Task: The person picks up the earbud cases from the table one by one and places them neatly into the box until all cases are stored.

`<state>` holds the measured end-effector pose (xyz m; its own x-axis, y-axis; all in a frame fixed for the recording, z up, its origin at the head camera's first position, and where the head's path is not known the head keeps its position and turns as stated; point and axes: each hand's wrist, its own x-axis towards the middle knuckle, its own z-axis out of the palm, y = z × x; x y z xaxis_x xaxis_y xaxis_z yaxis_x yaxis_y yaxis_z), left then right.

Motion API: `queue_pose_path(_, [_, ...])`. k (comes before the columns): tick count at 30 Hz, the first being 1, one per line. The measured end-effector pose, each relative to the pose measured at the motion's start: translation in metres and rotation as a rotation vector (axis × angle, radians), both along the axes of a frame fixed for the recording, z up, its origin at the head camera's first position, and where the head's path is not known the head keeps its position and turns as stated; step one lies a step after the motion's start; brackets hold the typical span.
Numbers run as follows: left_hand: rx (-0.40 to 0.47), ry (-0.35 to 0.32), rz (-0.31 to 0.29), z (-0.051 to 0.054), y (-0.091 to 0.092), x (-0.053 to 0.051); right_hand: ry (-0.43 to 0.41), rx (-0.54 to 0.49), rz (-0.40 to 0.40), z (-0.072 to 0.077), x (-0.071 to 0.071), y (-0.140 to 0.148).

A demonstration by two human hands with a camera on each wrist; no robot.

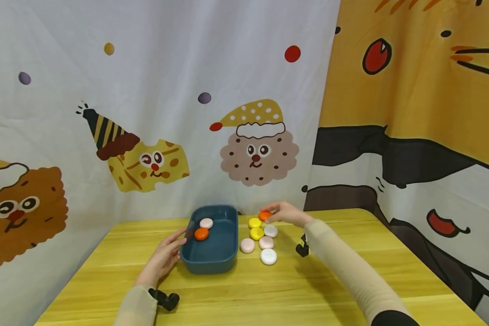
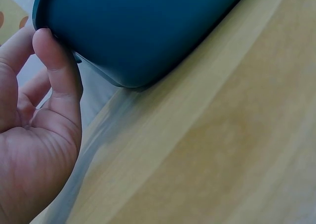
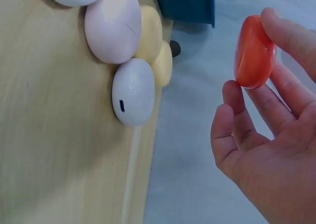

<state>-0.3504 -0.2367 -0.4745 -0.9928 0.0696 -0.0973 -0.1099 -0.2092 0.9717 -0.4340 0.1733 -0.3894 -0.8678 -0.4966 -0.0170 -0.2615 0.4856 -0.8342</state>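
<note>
A glossy orange rounded disc is pinched between the thumb and fingers of my right hand, raised above the back of the table. Below that hand lies a loose cluster of similar discs: two yellow discs, a grey-white disc with a small dark slot in the right wrist view, pale pink discs and a white disc. My left hand touches the left side of a blue-green bin with fairly straight fingertips. Inside the bin lie another orange disc and a pale pink disc.
The wooden table carries the bin and discs, with the cluster just right of the bin. A printed cloth hangs behind the table's back edge. Each wrist wears a small black camera.
</note>
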Motion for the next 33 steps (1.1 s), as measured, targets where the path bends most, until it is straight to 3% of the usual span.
queue_pose_path(10, [0.040,0.000,-0.011,0.000,0.000,-0.001,-0.004,0.026,0.016,-0.002,-0.004,-0.013])
queue_pose_path(19, [0.053,0.003,-0.027,0.002,-0.001,0.000,0.055,0.044,0.063,0.013,-0.004,-0.026])
queue_pose_path(33, [0.024,-0.001,-0.017,0.001,-0.001,0.000,0.119,0.072,0.123,0.021,-0.011,-0.051])
